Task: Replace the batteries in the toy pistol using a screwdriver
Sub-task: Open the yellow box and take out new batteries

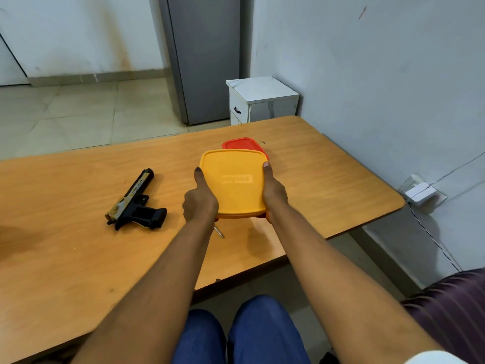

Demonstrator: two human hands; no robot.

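A black and tan toy pistol (136, 203) lies on its side on the wooden table (65, 258), left of my hands. I hold a yellow lidded container (233, 182) by both sides above the table. My left hand (200, 200) grips its left edge with the thumb up along the rim. My right hand (274, 191) grips its right edge. A thin metal screwdriver shaft (219, 231) pokes out on the table below my left wrist; its handle is hidden.
A red container (242, 143) sits right behind the yellow one. A white bedside cabinet (259, 101) stands beyond the table's far edge. The wall runs close along the right side, with a socket and cable (420, 193). My knees are under the near edge.
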